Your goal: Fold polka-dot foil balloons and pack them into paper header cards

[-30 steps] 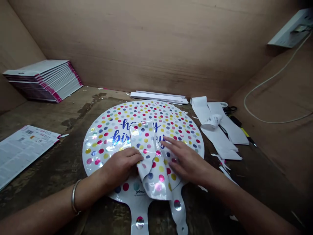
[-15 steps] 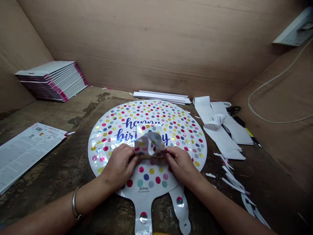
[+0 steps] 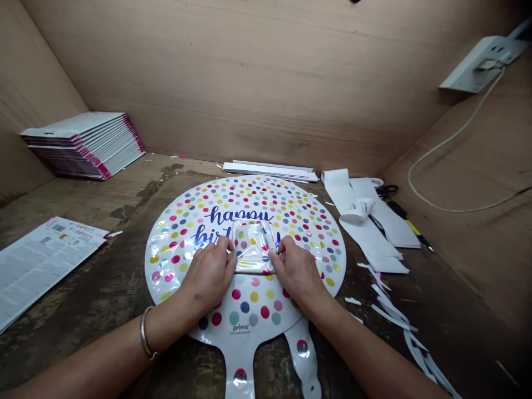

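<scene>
"Head camera: where do we see the folded dotted foil (image 3: 251, 249)?"

"It lies on the flat, round dotted balloon (image 3: 245, 299), near the middle, hiding part of the blue lettering."

"And our 2 hands?"

"Our left hand (image 3: 210, 271) pinches the foil's left edge between thumb and curled fingers; our right hand (image 3: 297, 266) pinches the right edge the same way."

"What else do we have around us?"

"On our left, printed sheets (image 3: 50, 260) lie on the table (image 3: 124, 255), with a stack of pink-edged packets (image 3: 83, 144) farther back. On our right, curled white paper (image 3: 357, 208) lies near black-handled scissors (image 3: 386, 189)."
</scene>
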### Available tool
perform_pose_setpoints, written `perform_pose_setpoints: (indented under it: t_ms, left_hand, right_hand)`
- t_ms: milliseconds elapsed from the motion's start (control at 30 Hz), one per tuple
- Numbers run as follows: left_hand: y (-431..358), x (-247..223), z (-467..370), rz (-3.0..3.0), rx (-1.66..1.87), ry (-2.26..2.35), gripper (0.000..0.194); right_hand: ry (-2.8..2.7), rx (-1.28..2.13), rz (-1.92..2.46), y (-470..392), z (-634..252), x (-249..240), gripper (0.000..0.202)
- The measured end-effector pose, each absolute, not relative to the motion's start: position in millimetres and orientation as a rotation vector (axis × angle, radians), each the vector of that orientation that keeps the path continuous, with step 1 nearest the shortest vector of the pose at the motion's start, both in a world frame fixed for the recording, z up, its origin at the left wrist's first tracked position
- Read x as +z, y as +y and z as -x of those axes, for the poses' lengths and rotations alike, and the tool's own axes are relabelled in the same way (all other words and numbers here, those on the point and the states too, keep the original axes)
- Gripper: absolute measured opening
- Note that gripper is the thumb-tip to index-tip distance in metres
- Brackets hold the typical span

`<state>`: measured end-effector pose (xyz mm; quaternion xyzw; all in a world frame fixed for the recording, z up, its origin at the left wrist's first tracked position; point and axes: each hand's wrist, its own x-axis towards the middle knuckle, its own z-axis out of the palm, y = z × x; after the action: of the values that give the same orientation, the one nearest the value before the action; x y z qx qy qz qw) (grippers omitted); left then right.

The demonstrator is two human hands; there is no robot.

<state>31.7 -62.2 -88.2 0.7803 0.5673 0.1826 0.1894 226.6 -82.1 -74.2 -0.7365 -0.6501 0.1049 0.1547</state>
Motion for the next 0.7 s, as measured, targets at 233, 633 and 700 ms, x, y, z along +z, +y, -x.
perform_pose_setpoints:
  t_ms: [233, 633, 700]
  left_hand:
    - [-55, -87, -28, -2.933, 0.493, 1.164, 0.031]
    - [-38, -81, -37, -2.718, 0.392, 0.841, 0.053]
    - [-39, -81, -47, -2.6, 0.459, 0.955, 0.04]
  right_hand:
    - [-2.238, -0.086, 1.7, -78, -226, -82, 0.033]
    - [-2.563, 0.364, 1.598, -70, -248, -84, 0.07]
    - [-2.509, 0.361, 1.564, -67, -248, -84, 0.066]
